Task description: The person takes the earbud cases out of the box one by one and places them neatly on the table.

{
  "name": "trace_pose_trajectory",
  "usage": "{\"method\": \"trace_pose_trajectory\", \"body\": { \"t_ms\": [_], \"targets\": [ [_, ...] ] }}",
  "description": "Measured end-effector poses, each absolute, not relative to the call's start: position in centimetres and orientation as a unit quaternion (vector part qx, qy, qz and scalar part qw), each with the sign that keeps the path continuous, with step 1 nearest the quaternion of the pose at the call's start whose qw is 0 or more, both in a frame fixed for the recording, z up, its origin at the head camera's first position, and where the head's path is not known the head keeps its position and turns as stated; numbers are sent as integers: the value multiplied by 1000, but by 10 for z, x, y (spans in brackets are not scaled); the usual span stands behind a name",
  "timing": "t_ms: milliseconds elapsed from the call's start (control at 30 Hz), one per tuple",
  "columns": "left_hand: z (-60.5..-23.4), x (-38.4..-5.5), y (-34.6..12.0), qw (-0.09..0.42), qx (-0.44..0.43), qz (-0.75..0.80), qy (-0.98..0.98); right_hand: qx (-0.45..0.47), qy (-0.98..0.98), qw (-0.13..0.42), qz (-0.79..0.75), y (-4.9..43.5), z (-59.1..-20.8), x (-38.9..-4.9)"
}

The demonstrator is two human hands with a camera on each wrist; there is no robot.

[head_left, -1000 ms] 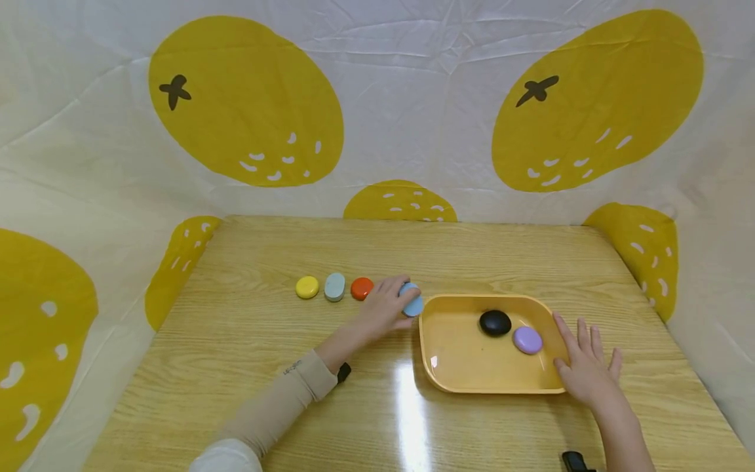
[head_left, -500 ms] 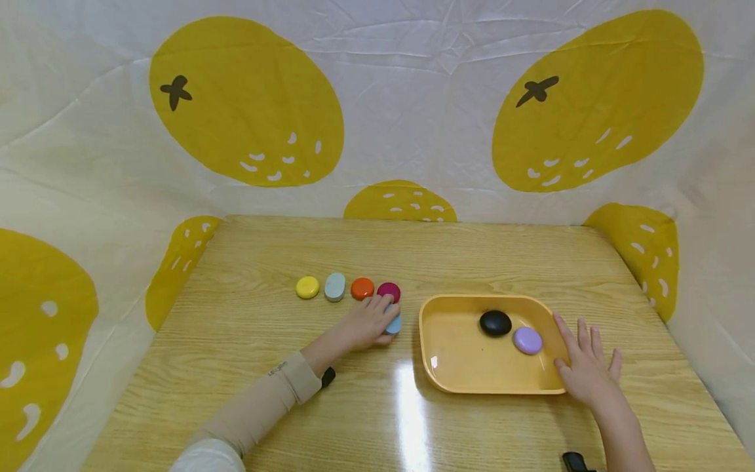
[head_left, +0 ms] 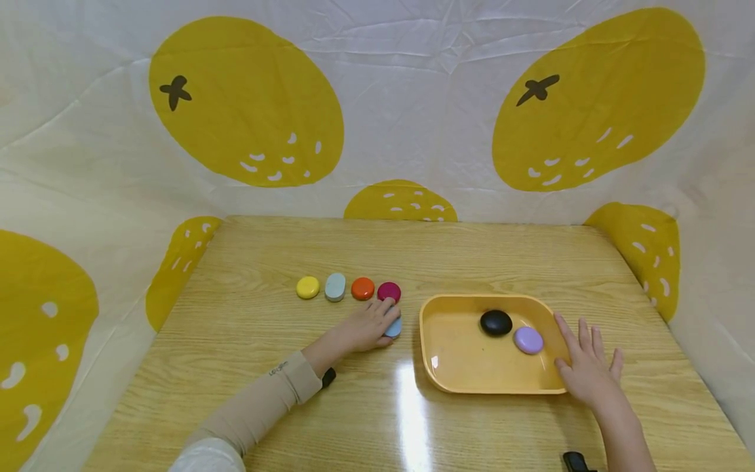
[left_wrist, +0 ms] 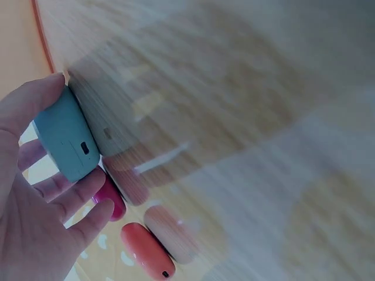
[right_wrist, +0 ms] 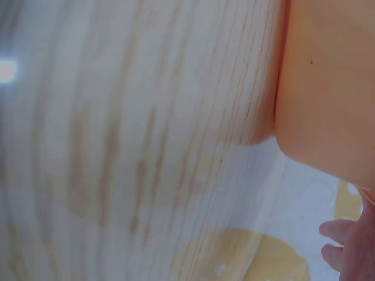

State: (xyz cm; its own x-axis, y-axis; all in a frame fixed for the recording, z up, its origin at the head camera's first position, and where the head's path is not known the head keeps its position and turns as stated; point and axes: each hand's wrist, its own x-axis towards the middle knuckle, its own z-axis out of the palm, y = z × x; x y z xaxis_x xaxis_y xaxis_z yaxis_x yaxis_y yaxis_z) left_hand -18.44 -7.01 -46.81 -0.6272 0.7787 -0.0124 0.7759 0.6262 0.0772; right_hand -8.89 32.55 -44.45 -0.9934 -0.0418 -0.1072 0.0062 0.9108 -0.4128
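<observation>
My left hand (head_left: 368, 326) holds a blue earbud case (left_wrist: 67, 137) between thumb and fingers, low at the table just in front of a magenta rounded case (head_left: 389, 293). A small charging port shows on the blue case in the left wrist view. My fingers cover much of it in the head view. Left of the magenta one lie an orange case (head_left: 362, 288), a pale grey-blue case (head_left: 335, 287) and a yellow case (head_left: 307, 287), in a row. My right hand (head_left: 590, 373), fingers spread, touches the right rim of an orange-yellow tray (head_left: 466, 377).
Inside the tray sit a black rounded case (head_left: 496, 323) and a purple one (head_left: 529, 340). The wooden table (head_left: 265, 406) ends at a white cloth (head_left: 413, 131) with yellow fruit prints behind and at both sides. Black wrist-camera parts show under both forearms.
My left hand has brought the blue case left and nearer to me, away from the tray's left edge and down toward the table, uncovering the magenta case. My right hand stays at the tray.
</observation>
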Motion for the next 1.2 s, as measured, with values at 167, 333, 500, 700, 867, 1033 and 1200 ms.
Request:
{"method": "trace_pose_trajectory", "body": {
  "t_ms": [167,333,500,700,867,1033,1200],
  "targets": [
    [-463,-185,-70,47,423,60,903,-9,976,58,-212,325,-444,-88],
    [-450,-189,-66,67,403,73,910,-9,976,53,-211,326,-445,-89],
    [-432,-197,-50,44,404,79,910,-6,975,56,-214,326,-445,-89],
    [-417,-195,-11,45,429,75,899,-4,975,62,-213,327,-444,-88],
    [-414,-191,26,22,456,35,889,-8,975,58,-213,328,-446,-88],
    [-418,-188,58,24,478,-2,878,-9,975,61,-216,327,-446,-89],
    [-428,-184,80,25,485,-19,874,-7,975,64,-214,327,-445,-89]
  ]
}}
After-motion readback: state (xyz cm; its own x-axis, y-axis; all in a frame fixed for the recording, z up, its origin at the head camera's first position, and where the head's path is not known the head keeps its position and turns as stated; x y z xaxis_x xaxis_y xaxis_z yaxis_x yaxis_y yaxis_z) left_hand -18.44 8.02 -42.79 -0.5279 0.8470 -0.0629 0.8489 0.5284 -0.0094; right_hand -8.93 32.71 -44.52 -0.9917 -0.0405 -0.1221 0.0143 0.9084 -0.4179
